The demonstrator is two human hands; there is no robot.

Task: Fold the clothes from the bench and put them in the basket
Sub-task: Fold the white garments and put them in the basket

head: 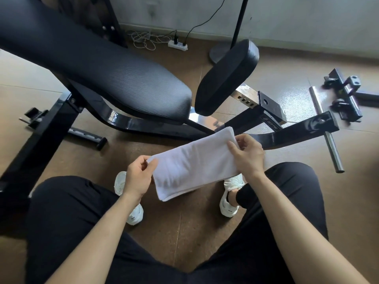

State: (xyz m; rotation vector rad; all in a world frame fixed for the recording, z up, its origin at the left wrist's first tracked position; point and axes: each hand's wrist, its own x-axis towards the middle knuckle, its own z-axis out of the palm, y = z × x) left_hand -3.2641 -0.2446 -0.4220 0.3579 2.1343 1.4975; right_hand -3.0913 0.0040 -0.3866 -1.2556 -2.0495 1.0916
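Note:
A white cloth [192, 162], folded into a thick long strip, is held in the air above my knees and shoes. My left hand [139, 177] pinches its near left end with thumb on top. My right hand [247, 153] grips its right side, fingers curled over the upper edge. The black padded bench [106, 72] stands just beyond the cloth, stretching from upper left to centre, with nothing lying on its visible pad. No basket is in view.
A second black pad [227, 76] tilts up right of the bench seat. Black steel frame legs and a chrome bar [332, 148] spread over the brown floor. Loose metal parts [344, 95] lie at right. A power strip [178, 45] with cables and a lamp stand sit by the wall.

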